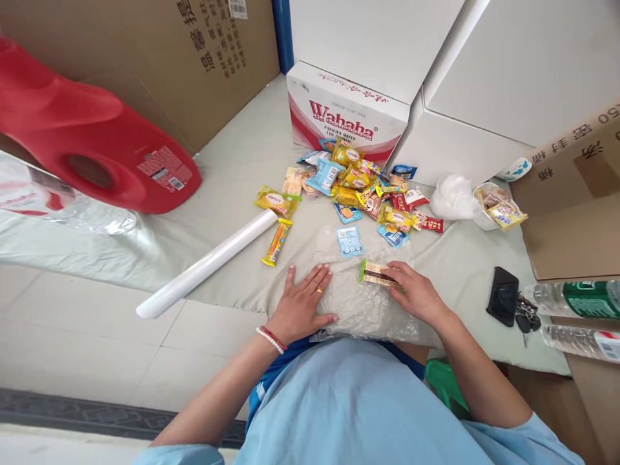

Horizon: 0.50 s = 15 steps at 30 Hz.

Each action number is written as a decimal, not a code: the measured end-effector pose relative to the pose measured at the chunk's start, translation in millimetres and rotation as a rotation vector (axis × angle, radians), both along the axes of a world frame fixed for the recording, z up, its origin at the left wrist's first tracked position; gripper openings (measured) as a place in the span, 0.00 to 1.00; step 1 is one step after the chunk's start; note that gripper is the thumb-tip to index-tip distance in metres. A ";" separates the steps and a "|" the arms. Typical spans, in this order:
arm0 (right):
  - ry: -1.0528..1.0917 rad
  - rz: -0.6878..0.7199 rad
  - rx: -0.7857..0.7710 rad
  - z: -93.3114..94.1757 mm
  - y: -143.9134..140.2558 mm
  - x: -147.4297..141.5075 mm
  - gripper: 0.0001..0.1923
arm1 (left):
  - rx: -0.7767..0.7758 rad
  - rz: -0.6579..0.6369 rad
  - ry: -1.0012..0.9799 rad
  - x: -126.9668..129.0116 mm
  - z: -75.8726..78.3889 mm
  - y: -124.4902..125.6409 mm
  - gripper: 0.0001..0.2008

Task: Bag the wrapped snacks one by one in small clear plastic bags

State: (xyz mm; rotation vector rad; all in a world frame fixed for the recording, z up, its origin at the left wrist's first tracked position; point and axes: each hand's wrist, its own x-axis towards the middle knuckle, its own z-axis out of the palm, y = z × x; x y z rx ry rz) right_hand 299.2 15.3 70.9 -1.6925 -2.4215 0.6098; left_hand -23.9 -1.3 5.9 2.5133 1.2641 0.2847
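Observation:
A clear plastic bag (pixel 361 310) lies flat and wrinkled at the table's near edge. My left hand (pixel 305 300) rests on its left side, fingers spread flat, holding nothing. Over the bag's right part, my right hand (pixel 411 287) grips the right end of a wrapped snack bar (pixel 375 274) with green ends and a dark middle band. A small blue and white packet (pixel 349 241) sits on the bag's far edge. Just beyond spreads a pile of wrapped snacks (pixel 356 177) in yellow, blue and red. A yellow-orange snack stick (pixel 277 243) lies apart on the left.
A white roll (pixel 208 265) slants across the left edge. Behind the pile stands a Wahaha carton (pixel 346 116). At left is a red jug (pixel 97 129). To the right are a white bowl (pixel 484 216), a crumpled white bag (pixel 454 197), a black phone (pixel 502 296), keys (pixel 527 316) and water bottles (pixel 576 299).

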 end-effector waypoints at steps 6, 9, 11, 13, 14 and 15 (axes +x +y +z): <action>0.095 0.079 0.015 -5.4 1.2 -24.9 0.24 | 0.006 -0.008 -0.024 -2.0 -1.2 -0.9 0.49; 0.016 0.128 -0.077 -7.1 14.0 -39.9 0.21 | -0.006 -0.007 -0.037 -2.2 0.7 -1.3 0.48; 0.007 0.169 -0.037 3.9 36.4 -53.5 0.16 | -0.018 -0.010 -0.040 -2.8 2.6 -1.1 0.47; -0.031 0.221 0.089 21.2 71.4 -76.9 0.15 | -0.029 -0.011 -0.038 -3.2 4.1 -0.8 0.48; -0.076 0.262 0.154 29.4 93.0 -93.1 0.15 | -0.034 -0.010 -0.035 -3.4 4.5 -0.6 0.48; -0.124 0.323 0.202 35.6 116.7 -112.1 0.15 | -0.037 -0.010 -0.032 -3.4 4.7 -0.4 0.48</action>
